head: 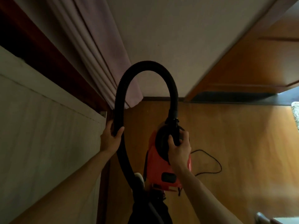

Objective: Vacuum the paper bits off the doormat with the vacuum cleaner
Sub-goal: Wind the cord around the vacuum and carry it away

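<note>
Closest to you, at the bottom of the view, your dark trouser leg and a light-soled shoe (140,178) stand on the wooden floor (234,143). The lower run of the black hose (146,66) passes in front of them.

Your left grip (111,138) is wrapped around the hose on its left side, with the thumb on the near face and the fingers behind. Your right grip (178,151) is clenched around the black handle at the top end of the red vacuum cleaner (159,168), just below where the hose plugs in. The vacuum cleaner hangs upright under that grip, just right of your shoe. You cannot tell whether its lower end touches the floor.

A black power cord (212,160) loops over the floor to the right of the vacuum cleaner.

From the left grip the hose rises in a high arch and comes down into the vacuum cleaner's top.

A white panelled surface (40,118) runs along your left. Beyond it a pale pleated curtain (100,54) hangs down to the floor, behind the arch of the hose. A plain light wall (161,29) stands behind that, and a brown wooden door (258,62) leans in on the right.

At the right edge a speckled grey patch (295,113) lies on the floor, well away from the vacuum cleaner. It is too cropped to say whether it is the doormat.
</note>
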Motion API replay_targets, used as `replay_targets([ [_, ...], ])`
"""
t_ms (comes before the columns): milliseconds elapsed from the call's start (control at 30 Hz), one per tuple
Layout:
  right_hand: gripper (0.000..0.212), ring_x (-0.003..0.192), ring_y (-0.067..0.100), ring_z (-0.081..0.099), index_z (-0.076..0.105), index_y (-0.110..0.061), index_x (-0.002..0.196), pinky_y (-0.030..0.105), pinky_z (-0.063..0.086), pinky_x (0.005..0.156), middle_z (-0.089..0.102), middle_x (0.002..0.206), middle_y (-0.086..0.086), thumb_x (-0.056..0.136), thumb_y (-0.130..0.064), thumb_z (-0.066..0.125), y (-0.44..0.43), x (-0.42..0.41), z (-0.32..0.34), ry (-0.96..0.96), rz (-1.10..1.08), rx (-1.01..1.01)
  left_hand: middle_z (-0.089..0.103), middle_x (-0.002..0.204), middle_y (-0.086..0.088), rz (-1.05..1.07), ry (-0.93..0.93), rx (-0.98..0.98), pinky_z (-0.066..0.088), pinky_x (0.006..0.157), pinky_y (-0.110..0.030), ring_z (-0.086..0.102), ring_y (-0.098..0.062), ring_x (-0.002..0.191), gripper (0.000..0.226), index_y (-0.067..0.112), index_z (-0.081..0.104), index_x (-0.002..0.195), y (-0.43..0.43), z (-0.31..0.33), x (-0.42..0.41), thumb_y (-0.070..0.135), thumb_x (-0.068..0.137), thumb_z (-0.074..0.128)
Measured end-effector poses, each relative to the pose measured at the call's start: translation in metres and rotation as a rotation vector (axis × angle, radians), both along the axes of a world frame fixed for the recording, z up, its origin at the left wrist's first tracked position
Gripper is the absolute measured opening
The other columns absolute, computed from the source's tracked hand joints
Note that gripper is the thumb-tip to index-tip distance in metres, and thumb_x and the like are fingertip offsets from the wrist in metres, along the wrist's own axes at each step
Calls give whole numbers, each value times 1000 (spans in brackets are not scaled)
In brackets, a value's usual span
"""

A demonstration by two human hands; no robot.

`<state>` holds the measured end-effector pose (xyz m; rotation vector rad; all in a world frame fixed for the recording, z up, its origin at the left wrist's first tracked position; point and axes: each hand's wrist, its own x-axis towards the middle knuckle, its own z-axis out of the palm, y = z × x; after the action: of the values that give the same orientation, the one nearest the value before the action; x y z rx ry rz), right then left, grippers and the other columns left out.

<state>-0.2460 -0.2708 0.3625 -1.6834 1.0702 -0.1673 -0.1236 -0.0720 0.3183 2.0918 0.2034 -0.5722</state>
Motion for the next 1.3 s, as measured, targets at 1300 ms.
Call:
replay_targets([
  [1300, 20, 90, 23, 67, 44, -38, 103, 42, 62, 65, 61, 110, 10, 90, -38, 59, -27, 95, -405, -107, 11, -120, 57, 138, -2, 37, 20, 118, 52, 102, -42, 56, -22, 126, 54, 25, 42, 144, -18, -385, 53, 38, 96, 63],
])
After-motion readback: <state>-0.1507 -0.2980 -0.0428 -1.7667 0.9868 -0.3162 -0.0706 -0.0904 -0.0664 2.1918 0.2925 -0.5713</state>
